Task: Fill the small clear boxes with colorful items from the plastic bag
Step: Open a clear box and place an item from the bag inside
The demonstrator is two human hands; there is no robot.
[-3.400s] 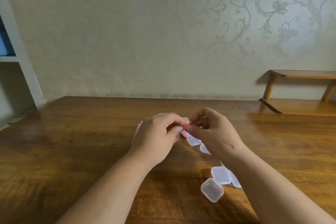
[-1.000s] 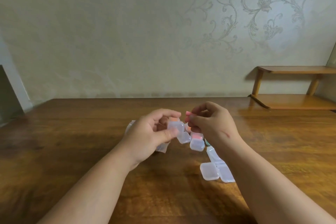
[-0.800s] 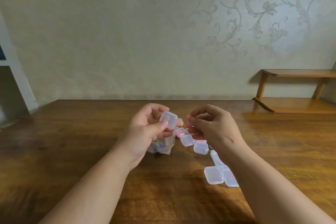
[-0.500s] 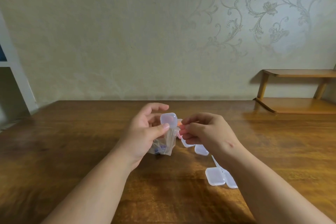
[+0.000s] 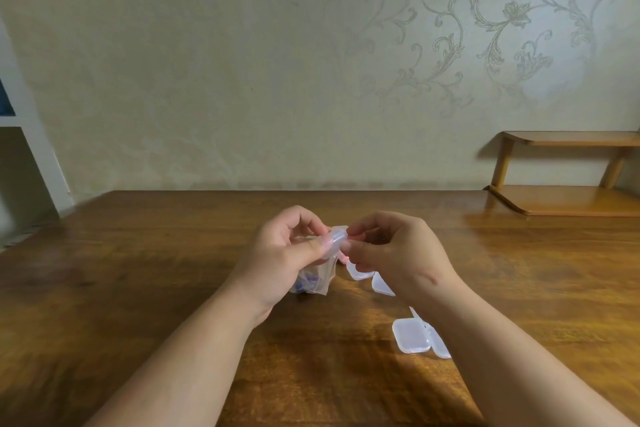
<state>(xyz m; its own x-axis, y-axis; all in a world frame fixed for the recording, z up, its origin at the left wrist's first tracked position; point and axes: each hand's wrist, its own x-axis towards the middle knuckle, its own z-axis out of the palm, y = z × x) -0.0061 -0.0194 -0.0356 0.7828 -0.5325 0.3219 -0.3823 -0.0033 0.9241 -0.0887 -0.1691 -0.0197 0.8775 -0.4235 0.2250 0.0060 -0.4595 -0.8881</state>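
Note:
My left hand point(image 5: 284, 255) holds a small clear box point(image 5: 335, 237) between thumb and fingers, above the table. My right hand point(image 5: 391, 250) meets it from the right, its thumb and fingertips pinched at the box's edge; a pink bit shows between them. A clear plastic bag point(image 5: 313, 279) with blue and other colored items hangs under my left hand, its bottom on the wooden table point(image 5: 138, 270). Several more small clear boxes lie on the table: two by my right hand point(image 5: 360, 272) and others under my right forearm point(image 5: 410, 335).
A low wooden shelf point(image 5: 568, 199) stands at the table's back right against the patterned wall. A white shelf unit point(image 5: 31, 149) is at the far left.
My left hand has lifted a clear box off the table, with the bag hanging below it. My right hand, holding something pink, has closed in on the box from the right.

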